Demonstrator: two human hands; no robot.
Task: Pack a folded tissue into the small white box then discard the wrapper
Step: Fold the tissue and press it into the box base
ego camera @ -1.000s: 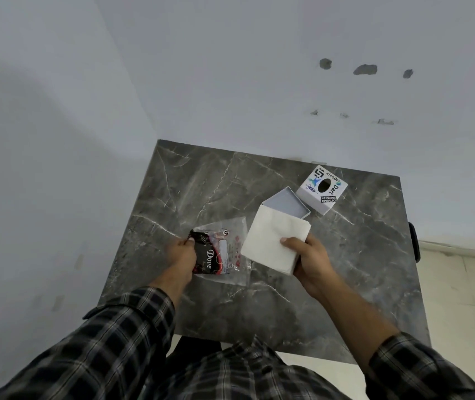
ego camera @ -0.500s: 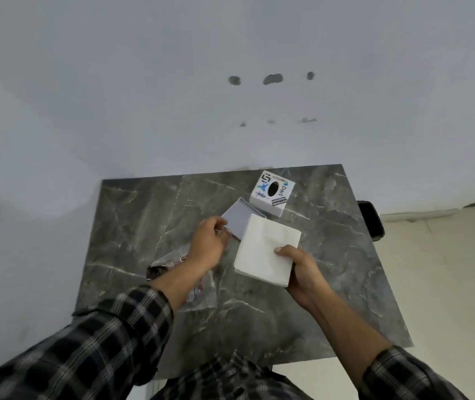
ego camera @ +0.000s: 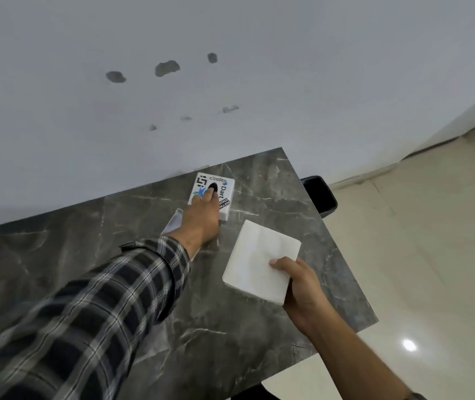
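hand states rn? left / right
Left hand: fingers resting on the stickered box; a real grip cannot be told.
Right hand: closed on the folded tissue, held above the table.

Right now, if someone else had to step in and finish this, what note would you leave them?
Left hand: reaching across the marble table, fingers on the stickered white box; no firm grasp visible.
Right hand: holding the folded tissue above the table.
White tray lies beside the box, mostly hidden by the left hand.
Done: tissue is out and folded.
Left: pack tissue, discard wrapper; wrapper not in view. Black bin sits past the table edge.
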